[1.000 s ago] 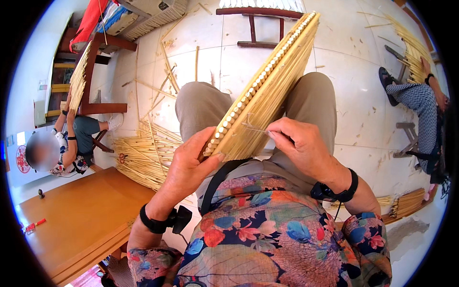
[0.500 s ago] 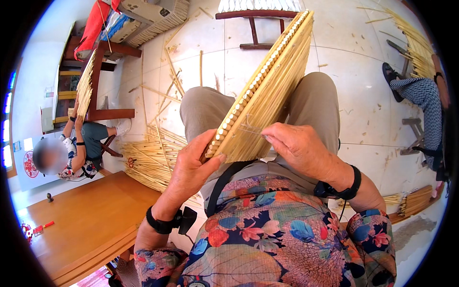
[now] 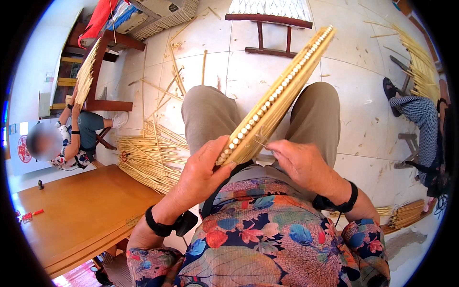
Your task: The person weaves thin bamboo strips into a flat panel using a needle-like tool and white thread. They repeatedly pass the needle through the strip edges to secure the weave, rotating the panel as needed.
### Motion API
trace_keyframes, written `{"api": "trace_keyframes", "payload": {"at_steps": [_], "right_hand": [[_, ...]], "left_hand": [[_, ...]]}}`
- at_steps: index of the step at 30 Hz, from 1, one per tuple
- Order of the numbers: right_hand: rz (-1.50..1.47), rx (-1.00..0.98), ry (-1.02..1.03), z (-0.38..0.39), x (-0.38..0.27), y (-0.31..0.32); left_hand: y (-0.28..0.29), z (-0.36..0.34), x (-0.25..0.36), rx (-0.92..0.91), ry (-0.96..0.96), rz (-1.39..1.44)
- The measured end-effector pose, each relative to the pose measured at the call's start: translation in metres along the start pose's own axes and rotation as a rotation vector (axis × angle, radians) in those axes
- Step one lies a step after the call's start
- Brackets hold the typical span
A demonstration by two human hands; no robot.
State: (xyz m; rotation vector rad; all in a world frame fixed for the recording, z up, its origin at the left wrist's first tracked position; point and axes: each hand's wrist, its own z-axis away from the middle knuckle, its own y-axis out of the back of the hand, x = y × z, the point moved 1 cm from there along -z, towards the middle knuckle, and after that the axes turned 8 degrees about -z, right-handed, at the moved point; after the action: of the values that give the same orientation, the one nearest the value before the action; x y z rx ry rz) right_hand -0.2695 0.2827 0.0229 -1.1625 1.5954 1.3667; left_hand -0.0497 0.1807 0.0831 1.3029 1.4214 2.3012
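Note:
A flat panel of bound straw stalks (image 3: 279, 93) rests edge-up on my lap and reaches away over my knees. My left hand (image 3: 203, 170) grips its near end, thumb against the row of cut stalk ends. My right hand (image 3: 299, 162) lies against the panel's right face near the same end, fingers pinched on a thin needle or thread (image 3: 259, 141); which one is too small to tell.
Loose straw bundle (image 3: 143, 155) lies on the tiled floor at my left. A wooden table (image 3: 76, 215) stands at the lower left. One person (image 3: 71, 138) sits at the left with a straw panel; another person's legs (image 3: 416, 115) show at the right. A wooden stool (image 3: 270, 21) stands ahead.
The panel has stayed on my lap. My right hand has slid slightly down and toward the panel's near end; the left hand keeps its grip.

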Motion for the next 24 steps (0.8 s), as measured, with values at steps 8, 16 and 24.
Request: {"api": "trace_keyframes", "payload": {"at_steps": [8, 16, 24], "right_hand": [[-0.01, 0.016, -0.074, 0.032, 0.01, -0.003], [-0.061, -0.01, -0.084, 0.038, 0.021, -0.012], [-0.012, -0.023, -0.146, 0.034, 0.013, -0.011]], "left_hand": [[-0.025, 0.007, 0.009, -0.022, -0.121, -0.086], [-0.038, 0.011, -0.002, 0.02, -0.227, -0.159], [-0.042, 0.008, -0.01, 0.088, -0.255, -0.246]]}}
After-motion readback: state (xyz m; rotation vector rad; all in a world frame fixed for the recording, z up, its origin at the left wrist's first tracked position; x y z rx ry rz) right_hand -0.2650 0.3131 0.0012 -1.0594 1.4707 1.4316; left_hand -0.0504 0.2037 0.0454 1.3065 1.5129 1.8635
